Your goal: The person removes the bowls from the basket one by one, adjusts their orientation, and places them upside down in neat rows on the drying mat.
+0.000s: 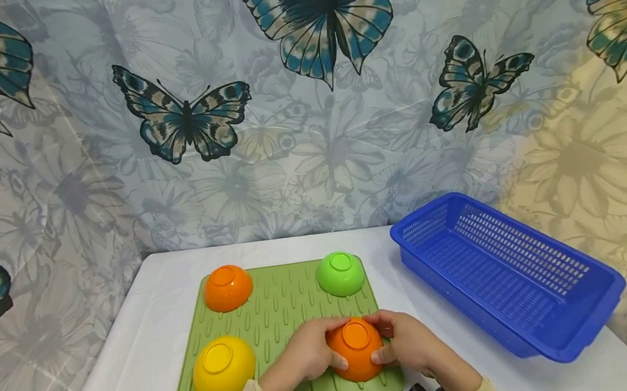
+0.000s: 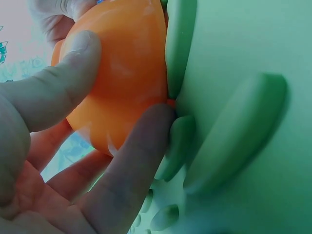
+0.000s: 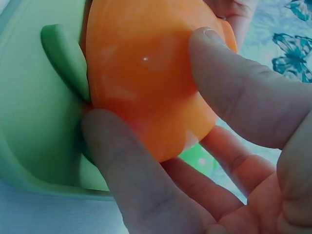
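An orange bowl (image 1: 357, 358) lies upside down at the near right of a green drying mat (image 1: 286, 324). My left hand (image 1: 308, 350) grips its left side and my right hand (image 1: 407, 341) its right side. In the left wrist view, the thumb presses the wall of the bowl (image 2: 129, 58) while a fingertip sits by its rim, against the mat's raised ribs. The right wrist view shows the same hold on the bowl (image 3: 141, 73), rim down on the mat.
Three other upturned bowls stand on the mat: yellow (image 1: 223, 374) at near left, orange (image 1: 227, 290) at far left, green (image 1: 341, 275) at far right. A blue plastic basket (image 1: 473, 318) stands to the right on the white tablecloth (image 1: 120, 365). Behind hangs a butterfly-print cloth (image 1: 340, 180).
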Demonstrator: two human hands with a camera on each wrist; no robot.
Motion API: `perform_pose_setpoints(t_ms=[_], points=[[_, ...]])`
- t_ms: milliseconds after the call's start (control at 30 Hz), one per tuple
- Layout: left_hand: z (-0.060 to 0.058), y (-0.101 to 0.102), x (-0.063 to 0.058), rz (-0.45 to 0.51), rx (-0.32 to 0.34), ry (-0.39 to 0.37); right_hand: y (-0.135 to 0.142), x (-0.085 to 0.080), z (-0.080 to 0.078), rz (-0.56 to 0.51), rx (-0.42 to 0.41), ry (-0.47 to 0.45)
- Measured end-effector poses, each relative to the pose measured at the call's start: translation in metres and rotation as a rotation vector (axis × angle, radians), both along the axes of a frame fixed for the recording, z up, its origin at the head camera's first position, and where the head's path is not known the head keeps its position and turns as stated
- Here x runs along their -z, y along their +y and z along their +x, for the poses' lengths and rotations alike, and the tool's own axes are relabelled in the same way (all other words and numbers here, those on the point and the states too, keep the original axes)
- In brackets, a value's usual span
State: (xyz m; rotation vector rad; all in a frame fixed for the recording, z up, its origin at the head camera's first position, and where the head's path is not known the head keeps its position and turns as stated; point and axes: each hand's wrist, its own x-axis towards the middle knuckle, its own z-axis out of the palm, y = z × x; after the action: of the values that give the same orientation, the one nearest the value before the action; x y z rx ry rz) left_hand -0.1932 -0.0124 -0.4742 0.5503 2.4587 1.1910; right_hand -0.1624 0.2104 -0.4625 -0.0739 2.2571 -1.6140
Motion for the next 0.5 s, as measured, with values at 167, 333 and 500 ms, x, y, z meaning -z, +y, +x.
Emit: perform_pose_setpoints(t_ms=[167, 333, 500], points=[[0.0012, 0.0004, -0.0029, 0.008, -0.007, -0.002, -0.0002, -0.0013, -0.0003, 0.001, -0.001, 0.003], [0.0027, 0.0005, -0.0054, -0.007, -0.011, -0.001, -0.0007, -0.0002, -0.0012, -0.005, 0.000, 0.000], [0.0059, 0.0016, -0.0065, -0.047, 0.013, 0.021, -0.0012, -0.0003, 0.0001, 0.021, 0.003, 0.011]])
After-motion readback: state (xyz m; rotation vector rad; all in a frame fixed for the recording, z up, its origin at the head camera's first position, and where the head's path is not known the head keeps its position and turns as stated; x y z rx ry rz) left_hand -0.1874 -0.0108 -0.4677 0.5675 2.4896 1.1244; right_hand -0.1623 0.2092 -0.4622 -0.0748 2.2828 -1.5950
